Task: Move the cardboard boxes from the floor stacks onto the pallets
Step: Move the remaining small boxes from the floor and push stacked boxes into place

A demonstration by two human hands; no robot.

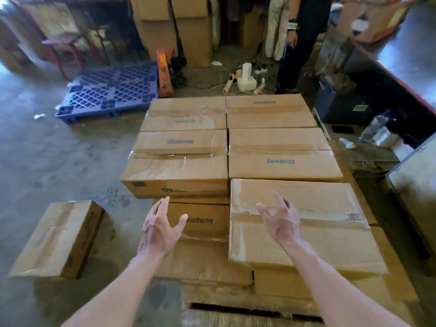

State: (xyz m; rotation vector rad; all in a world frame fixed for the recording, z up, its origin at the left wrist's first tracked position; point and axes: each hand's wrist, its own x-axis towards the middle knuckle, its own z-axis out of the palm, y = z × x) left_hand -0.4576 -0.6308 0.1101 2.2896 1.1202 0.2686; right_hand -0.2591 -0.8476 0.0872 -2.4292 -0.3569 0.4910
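Note:
Several brown "Glodway" cardboard boxes are stacked in front of me on a wooden pallet. The near right box lies on the top layer. A lower box fills the near left gap, one layer down. My left hand hovers open over that lower box, fingers spread. My right hand hovers open above the left part of the near right box, holding nothing. A single box lies on the concrete floor to my left.
A blue plastic pallet lies on the floor at the back left. A person in dark trousers stands behind the stack, near cables and a white device. Tall cartons stand at the back; dark crates and a bottle sit right.

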